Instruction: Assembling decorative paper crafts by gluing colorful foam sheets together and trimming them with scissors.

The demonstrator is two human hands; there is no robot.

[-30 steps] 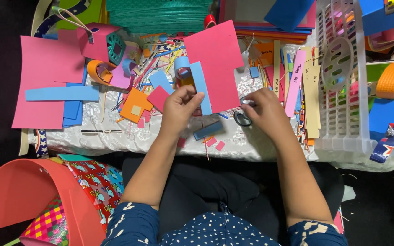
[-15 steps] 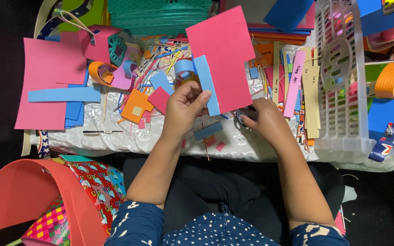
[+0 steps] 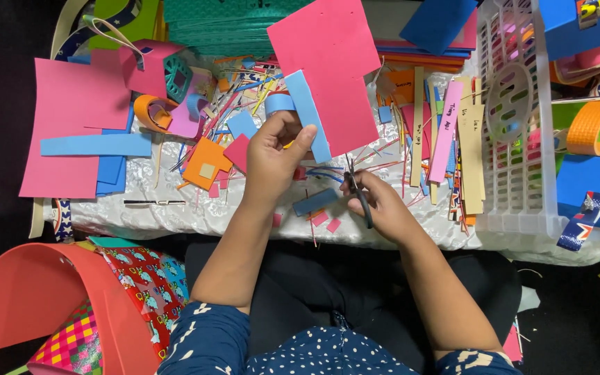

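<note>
The scissors (image 3: 360, 198) are mostly buried in the right hand (image 3: 382, 207): only thin dark blades poke out above and below the closed fingers, and whether the blades are parted cannot be told. The left hand (image 3: 273, 156) is raised over the table, thumb and fingers pinched together on a pink sheet (image 3: 331, 66) with a blue strip (image 3: 308, 114) lying against its near face; the sheet's top corner runs out of view. The face and most of the body are out of shot; only dotted navy sleeves and a dark lap show. The table (image 3: 175, 215) wears a pale, patterned cloth, thick with foam scraps, thin slivers and strips in pink, blue and orange. A large pink sheet (image 3: 64, 132) with a blue band across it lies at the left. A white basket (image 3: 515, 125) stands at the right, its contents hard to read through the slots. Lower left, a red tub (image 3: 22, 298) lies beside bright printed paper rolls. The floor around is dark.
</note>
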